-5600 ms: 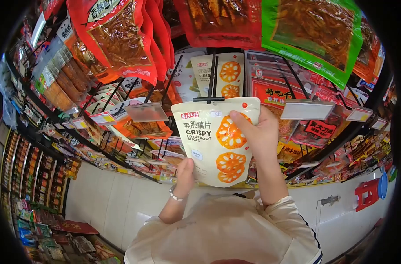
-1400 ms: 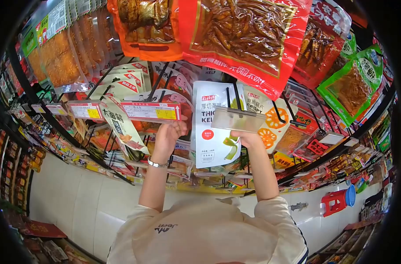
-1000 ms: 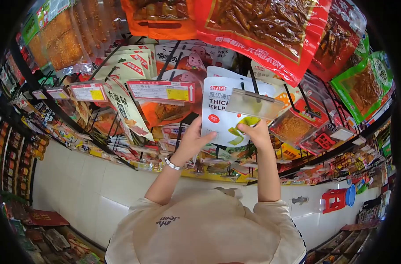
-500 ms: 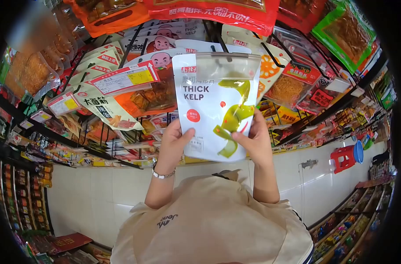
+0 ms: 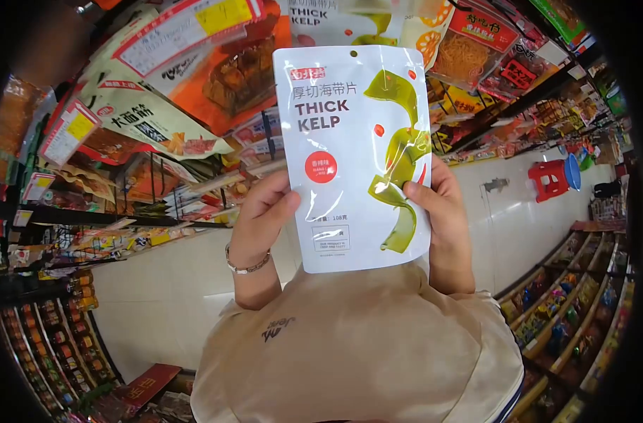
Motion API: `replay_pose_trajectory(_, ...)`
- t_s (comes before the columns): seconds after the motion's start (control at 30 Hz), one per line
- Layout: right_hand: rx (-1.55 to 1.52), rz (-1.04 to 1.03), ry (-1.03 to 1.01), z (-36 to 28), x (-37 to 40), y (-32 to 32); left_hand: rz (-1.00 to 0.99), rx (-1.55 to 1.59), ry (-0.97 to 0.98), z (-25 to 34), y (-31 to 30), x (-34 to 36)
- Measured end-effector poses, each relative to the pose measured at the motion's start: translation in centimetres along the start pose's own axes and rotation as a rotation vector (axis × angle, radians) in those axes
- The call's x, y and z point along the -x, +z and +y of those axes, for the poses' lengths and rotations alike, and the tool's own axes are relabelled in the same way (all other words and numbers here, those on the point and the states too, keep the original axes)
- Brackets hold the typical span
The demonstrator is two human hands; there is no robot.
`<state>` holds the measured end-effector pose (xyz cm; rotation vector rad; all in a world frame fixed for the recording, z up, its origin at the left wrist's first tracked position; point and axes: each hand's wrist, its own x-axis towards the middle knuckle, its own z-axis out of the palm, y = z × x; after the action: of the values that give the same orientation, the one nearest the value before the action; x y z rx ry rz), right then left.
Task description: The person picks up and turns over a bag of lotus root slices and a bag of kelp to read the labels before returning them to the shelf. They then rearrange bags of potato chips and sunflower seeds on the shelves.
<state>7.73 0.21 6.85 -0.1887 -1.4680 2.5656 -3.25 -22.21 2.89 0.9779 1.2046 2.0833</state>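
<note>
A white pouch of thick kelp (image 5: 350,211) with green kelp strips printed on its front is held upright before my chest. My left hand (image 5: 265,211), with a bracelet on its wrist, grips the pouch's left edge, thumb on the front. On the opposite edge my right hand (image 5: 445,211) is closed the same way, its thumb over the printed kelp. The fingers behind the pouch are hidden. Just beyond its top, another thick kelp pouch (image 5: 321,32) hangs on the rack.
Hanging snack packets (image 5: 149,116) and price tags (image 5: 75,130) fill the rack ahead. A red stool (image 5: 549,180) and a blue basin (image 5: 572,171) stand on the tiled floor (image 5: 505,233) at right. Stocked shelves (image 5: 575,303) line the lower right, and jars (image 5: 60,338) the lower left.
Both hands have brought the kelp pouch away from the rack and closer to my body. It looks larger and flatter to the camera, and the view has shifted nearer the rack's left side.
</note>
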Motion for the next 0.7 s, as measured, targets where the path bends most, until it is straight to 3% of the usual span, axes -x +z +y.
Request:
replay_pose_trajectory(0.1,0.035,0.086,0.023,1.1,0.9,0.2,0.22,0.013,-0.016,-0.2,1.3,-0.1)
replay_pose_trajectory(0.33,-0.062,0.153,0.026,1.6,3.1,0.6,0.327,0.054,-0.116,-1.3,4.7,0.5)
replay_pose_trajectory(0.6,0.003,0.002,-0.044,-1.0,7.0,-2.0,0.391,-0.009,-0.037,-1.8,10.3,1.0)
replay_pose_trajectory(0.7,0.038,0.003,-0.057,-2.5,9.8,-4.0,0.379,0.001,-0.094,-2.8,13.6,1.2)
